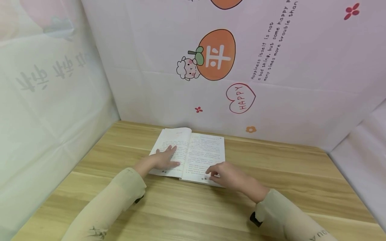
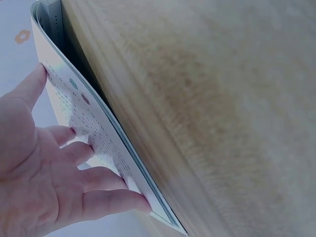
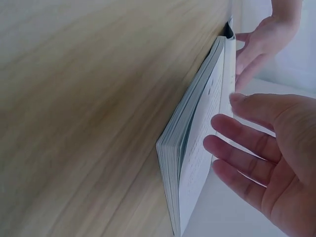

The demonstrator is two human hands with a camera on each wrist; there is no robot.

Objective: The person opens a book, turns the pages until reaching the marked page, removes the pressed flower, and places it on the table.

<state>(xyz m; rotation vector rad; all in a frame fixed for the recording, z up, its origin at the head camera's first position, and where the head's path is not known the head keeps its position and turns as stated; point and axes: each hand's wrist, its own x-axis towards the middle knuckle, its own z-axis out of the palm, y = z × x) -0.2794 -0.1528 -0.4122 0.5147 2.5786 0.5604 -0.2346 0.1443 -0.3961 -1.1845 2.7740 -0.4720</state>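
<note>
An open book (image 1: pixel 203 152) with printed pages lies on the wooden table, its spine running away from me. My left hand (image 1: pixel 164 158) rests on the left page with fingers spread, and in the left wrist view the fingertips (image 2: pixel 140 202) press the paper. Over the lower right corner of the right page is my right hand (image 1: pixel 227 174), its fingers loosely bent. Nothing sits between those fingers (image 3: pixel 242 140) in the right wrist view, where they hover beside the page. The right half of the book (image 3: pixel 185 148) is a thick stack of pages, its top sheet slightly raised.
The wooden table (image 1: pixel 187 211) runs back to a white printed sheet (image 1: pixel 156 90) hanging as a wall behind the book. Another pale sheet (image 1: pixel 54 110) closes off the left side. Dark bands (image 1: pixel 255 219) show at the sleeve cuffs.
</note>
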